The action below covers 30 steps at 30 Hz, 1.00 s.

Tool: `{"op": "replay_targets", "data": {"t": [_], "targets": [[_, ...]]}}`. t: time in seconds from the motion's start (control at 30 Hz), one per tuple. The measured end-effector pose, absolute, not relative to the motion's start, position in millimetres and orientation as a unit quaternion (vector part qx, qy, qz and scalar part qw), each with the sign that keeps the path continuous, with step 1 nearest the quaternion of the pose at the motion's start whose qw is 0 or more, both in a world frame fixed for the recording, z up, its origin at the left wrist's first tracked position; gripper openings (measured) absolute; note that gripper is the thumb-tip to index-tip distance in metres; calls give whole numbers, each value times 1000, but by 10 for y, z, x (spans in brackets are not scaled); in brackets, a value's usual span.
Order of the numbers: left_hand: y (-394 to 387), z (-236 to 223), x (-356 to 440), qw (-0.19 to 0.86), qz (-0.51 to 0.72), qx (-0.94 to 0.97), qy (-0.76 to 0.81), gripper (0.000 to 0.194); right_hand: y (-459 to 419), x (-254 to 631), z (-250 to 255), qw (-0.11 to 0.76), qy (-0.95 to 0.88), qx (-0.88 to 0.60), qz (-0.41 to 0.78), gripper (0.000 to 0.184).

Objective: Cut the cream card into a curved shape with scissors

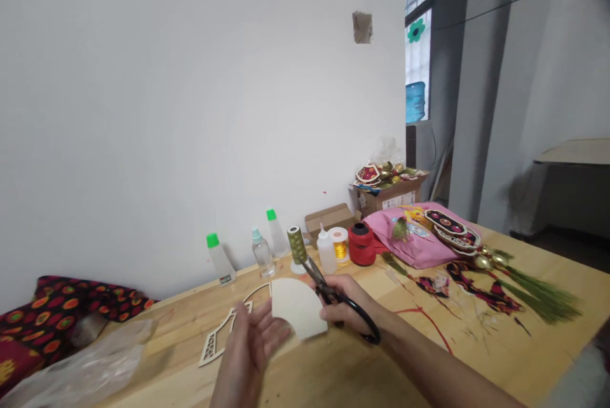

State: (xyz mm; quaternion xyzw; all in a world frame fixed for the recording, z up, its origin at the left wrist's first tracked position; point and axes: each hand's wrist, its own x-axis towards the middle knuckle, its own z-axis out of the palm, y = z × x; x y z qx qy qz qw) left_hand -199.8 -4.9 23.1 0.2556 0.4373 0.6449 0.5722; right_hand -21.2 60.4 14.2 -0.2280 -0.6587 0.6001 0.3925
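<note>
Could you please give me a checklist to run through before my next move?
1. Black-handled metal scissors in the right hand: ok.
2. Cream flat sheet with a rounded edge beside the scissors: ok.
3. Left hand steadying the sheet: cannot tell; it is open, contact unclear.
4. Pale openwork frame away from the blades: ok, partly hidden by the left hand.
5. White squeeze bottle with nozzle upright: ok.

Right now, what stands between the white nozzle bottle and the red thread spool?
A spool of yellow thread stands between the white nozzle bottle and the red thread spool, as the head view shows.
</note>
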Motion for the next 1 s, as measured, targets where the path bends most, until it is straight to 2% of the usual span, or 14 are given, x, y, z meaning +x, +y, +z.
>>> {"op": "replay_targets", "data": {"t": [0.1, 0.17, 0.3, 0.43, 0.6, 0.77, 1.0], "targets": [[-106, 279, -1948, 595, 578, 311, 464, 25, 578, -187, 157, 351, -691, -216, 593, 33], [-142, 286, -1896, 598, 551, 316, 489, 19, 564, -183, 156, 344, -705, -224, 579, 37], [-133, 224, -1836, 629, 537, 323, 461, 30, 647, -213, 79, 399, -714, -264, 511, 35], [-41, 161, -1842, 546, 651, 302, 431, 37, 772, -249, -30, 461, -726, -334, 386, 37], [-27, 241, -1775, 482, 722, 249, 430, 32, 615, -303, -40, 417, -775, -395, 264, 50], [-73, 285, -1670, 441, 725, 256, 463, 36, 429, -398, 22, 364, -809, -419, 194, 46], [-54, 227, -1646, 442, 746, 224, 445, 31, 493, -429, 28, 345, -779, -473, 223, 40]]}}
